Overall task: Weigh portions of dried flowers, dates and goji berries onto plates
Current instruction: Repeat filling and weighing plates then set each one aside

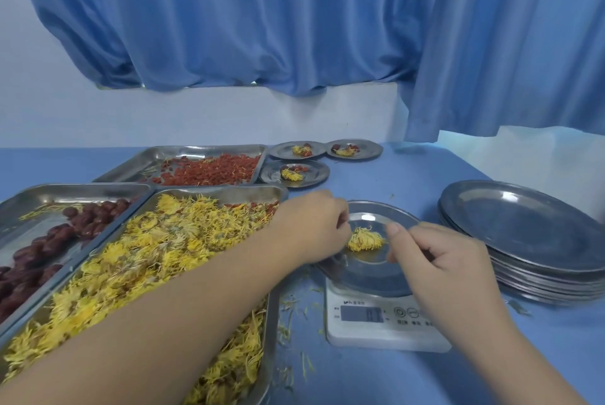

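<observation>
A steel plate [376, 270] rests on a white digital scale [376, 329] in front of me. One yellow dried flower [365, 239] lies in the plate's middle. My left hand [311, 224] reaches over the plate's left rim, fingertips pinched on the flower's left side. My right hand [435, 260] comes in from the right, thumb and fingers curled beside the flower's right edge. A tray of yellow dried flowers [157, 247] lies under my left forearm. Left of it stands a tray of dark red dates [49, 241], and behind them a tray of goji berries [209, 170].
Three small filled plates [296, 172] sit at the back centre of the blue table. A stack of empty steel plates [523, 234] stands at the right. Loose yellow petals [294, 323] lie between the flower tray and the scale. A blue curtain hangs behind.
</observation>
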A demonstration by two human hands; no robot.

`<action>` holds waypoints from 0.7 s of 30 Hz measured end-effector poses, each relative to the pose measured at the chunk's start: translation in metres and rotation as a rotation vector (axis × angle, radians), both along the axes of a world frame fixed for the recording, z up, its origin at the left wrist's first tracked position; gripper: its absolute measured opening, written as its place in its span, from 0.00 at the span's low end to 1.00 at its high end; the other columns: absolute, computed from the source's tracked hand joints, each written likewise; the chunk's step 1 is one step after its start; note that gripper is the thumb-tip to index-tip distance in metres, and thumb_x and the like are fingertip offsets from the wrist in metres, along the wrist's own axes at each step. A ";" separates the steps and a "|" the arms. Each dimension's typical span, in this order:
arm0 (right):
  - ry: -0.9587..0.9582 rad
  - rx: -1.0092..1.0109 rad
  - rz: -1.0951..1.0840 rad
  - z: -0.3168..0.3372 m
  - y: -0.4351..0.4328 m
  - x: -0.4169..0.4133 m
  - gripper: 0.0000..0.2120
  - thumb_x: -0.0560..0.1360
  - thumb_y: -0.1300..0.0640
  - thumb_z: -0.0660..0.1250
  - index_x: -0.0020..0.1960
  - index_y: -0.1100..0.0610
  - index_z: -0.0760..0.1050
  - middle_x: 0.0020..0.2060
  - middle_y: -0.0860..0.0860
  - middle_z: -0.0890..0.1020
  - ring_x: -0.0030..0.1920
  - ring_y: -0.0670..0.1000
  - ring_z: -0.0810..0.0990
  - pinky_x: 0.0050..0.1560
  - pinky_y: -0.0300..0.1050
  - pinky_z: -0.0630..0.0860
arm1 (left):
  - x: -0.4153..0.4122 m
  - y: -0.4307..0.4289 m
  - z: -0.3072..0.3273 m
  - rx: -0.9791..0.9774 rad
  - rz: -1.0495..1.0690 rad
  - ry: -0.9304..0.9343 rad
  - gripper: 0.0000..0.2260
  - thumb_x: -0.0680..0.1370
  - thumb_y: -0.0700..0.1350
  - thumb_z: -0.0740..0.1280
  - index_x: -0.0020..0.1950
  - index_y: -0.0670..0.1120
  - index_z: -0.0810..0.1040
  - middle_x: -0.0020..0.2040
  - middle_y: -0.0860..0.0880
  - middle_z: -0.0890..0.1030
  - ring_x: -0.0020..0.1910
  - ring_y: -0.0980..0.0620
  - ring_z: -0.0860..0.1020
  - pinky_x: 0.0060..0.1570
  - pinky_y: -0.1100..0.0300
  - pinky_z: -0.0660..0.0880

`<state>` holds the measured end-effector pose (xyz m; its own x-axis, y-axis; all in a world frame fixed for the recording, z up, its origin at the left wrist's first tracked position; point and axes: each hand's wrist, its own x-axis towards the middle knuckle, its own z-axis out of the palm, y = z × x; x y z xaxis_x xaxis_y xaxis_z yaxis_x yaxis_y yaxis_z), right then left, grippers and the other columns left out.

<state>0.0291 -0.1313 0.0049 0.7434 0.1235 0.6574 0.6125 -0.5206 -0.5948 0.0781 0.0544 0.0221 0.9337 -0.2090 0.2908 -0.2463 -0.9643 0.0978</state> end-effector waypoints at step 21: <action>0.125 -0.224 0.233 0.056 0.054 0.127 0.08 0.71 0.44 0.65 0.34 0.42 0.77 0.38 0.34 0.78 0.32 0.43 0.76 0.37 0.28 0.70 | 0.072 0.185 0.028 -0.255 0.463 -0.080 0.08 0.77 0.47 0.60 0.42 0.51 0.79 0.38 0.53 0.81 0.37 0.54 0.77 0.36 0.59 0.73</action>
<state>0.1561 -0.0772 0.0612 0.7517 0.4298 0.5003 0.6595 -0.5016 -0.5599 0.1504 0.2398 0.0499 0.8845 0.3059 0.3523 0.1827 -0.9218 0.3419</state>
